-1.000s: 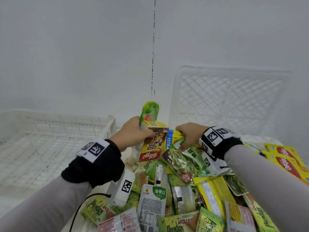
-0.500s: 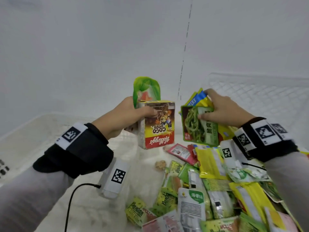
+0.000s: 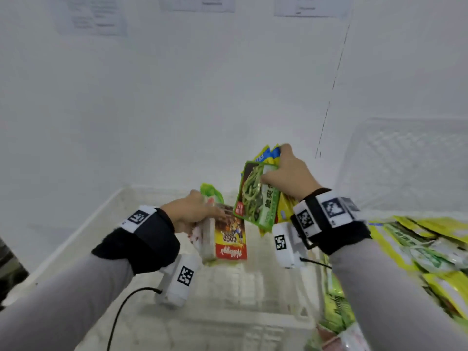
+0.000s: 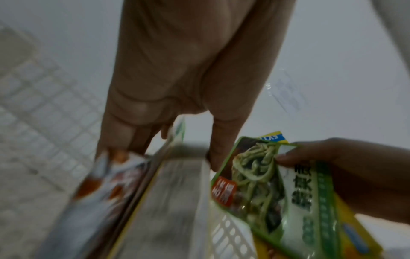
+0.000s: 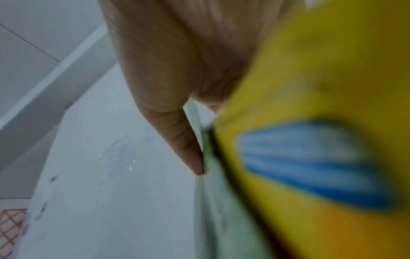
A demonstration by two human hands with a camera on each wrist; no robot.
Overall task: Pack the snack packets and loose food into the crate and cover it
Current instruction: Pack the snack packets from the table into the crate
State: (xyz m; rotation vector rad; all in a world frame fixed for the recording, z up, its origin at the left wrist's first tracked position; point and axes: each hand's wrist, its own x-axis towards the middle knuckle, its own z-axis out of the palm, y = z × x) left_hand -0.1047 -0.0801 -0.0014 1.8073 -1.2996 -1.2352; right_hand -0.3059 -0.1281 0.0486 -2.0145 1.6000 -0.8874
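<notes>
My left hand [image 3: 195,211] grips a small Coco Pops cereal box [image 3: 231,239] together with a green pouch [image 3: 211,192] and a white packet [image 4: 97,189], held low over the white mesh crate [image 3: 106,219]. In the left wrist view the thumb and fingers [image 4: 219,143] clamp the box top [image 4: 177,192]. My right hand [image 3: 288,173] holds a green noodle packet [image 3: 255,198] and yellow-blue packets [image 3: 269,155] behind it, just right of the box. The right wrist view shows the thumb [image 5: 186,143] pressed on the blurred yellow packet [image 5: 310,140].
A heap of yellow and green snack packets [image 3: 417,249] lies on the right. A second white mesh crate [image 3: 405,160] stands tilted against the wall at the back right. Papers hang on the white wall above.
Both hands have carried their packets leftward from the heap to above the crate, and the left hand has lowered its box into the crate opening. The view has turned left.
</notes>
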